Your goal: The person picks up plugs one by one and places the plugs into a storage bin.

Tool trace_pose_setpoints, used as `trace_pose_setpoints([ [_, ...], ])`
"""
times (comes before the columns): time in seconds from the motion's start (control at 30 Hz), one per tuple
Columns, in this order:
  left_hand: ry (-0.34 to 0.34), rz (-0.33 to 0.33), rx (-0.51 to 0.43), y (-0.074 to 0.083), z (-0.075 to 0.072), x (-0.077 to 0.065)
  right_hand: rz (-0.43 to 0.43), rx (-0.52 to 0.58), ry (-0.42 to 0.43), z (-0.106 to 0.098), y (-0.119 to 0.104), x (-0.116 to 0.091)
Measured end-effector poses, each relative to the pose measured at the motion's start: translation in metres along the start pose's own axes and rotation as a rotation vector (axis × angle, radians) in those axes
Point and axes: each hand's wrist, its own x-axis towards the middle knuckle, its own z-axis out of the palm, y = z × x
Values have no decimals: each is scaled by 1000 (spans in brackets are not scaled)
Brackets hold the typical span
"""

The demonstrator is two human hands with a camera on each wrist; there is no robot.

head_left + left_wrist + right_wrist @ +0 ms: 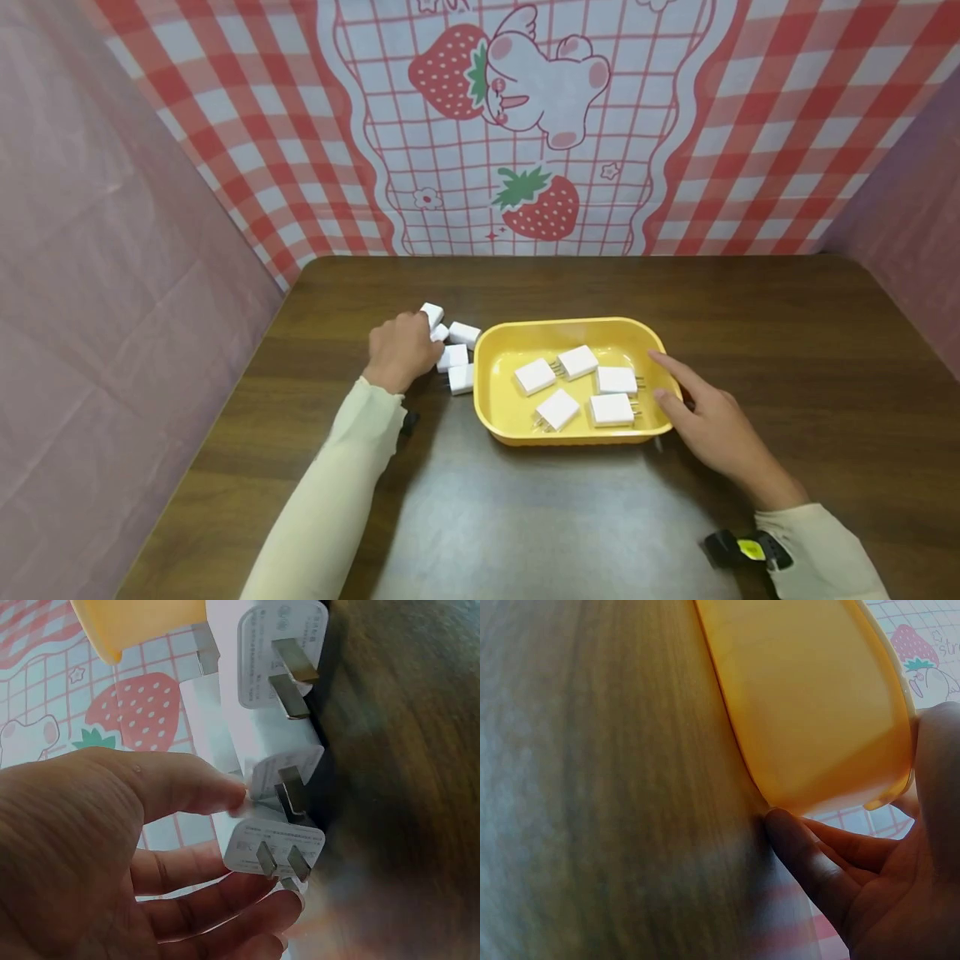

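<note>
My left hand (pixel 401 350) reaches down at the left group of white plug chargers. In the left wrist view, its thumb and fingers pinch one charger (pixel 274 846), whose two flat metal prongs point outward. Others of the group, such as a charger (pixel 461 380) by the bin wall, lie close beside it. My right hand (pixel 712 425) holds the right end of a yellow plastic bin (pixel 570 435), with the thumb over its rim. Underneath, a fingertip (pixel 780 819) touches the bin's bottom edge. Several white chargers (pixel 577 362) lie spread inside the bin.
The brown wooden table (pixel 787 358) carries everything. Behind it hangs a red-and-white checked cloth (pixel 780 108) with strawberry prints. A pinkish cloth (pixel 135 275) hangs along the left side, and another (pixel 918 208) at the right.
</note>
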Motion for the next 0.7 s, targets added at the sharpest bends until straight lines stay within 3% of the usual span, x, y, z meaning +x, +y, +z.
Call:
trace_pose_setpoints([
  [0.4,-124,-68,-51,-7,-4,-7,3,-3,0,-1,0,0],
  [0.7,-120,-58,-32,-16,-7,-11,4,1,0,-1,-1,0],
])
